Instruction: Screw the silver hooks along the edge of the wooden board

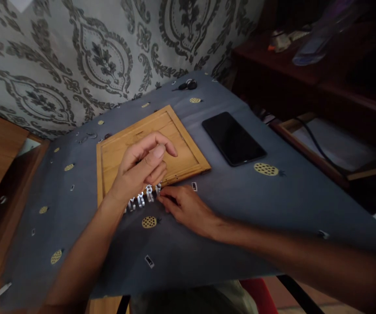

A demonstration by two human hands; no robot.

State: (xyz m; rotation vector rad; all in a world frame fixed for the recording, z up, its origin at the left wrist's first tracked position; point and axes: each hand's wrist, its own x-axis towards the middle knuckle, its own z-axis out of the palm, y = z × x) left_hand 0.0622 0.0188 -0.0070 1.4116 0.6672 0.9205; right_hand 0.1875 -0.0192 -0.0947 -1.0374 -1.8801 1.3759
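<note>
A square wooden board (188, 133) with a raised border lies on the table. Along its near edge runs a row of several small shiny metal hooks (141, 199), partly hidden behind my left forearm. My left hand (145, 163) is above the board, with its lower fingers curled into the palm and the index finger bent forward past the thumb. Whatever that palm may contain is hidden. My right hand (186, 207) rests low by the board's front edge, thumb and forefinger pinched on the metal hook (158, 189) at the right end of the row.
On the blue pineapple-print tablecloth (207, 266), a black phone (234, 138) lies right of the board. A dark tool with a thin tip (188, 84) is near the back edge. Patterned fabric (109, 52) hangs behind; a dark red desk (292, 74) stands to the right.
</note>
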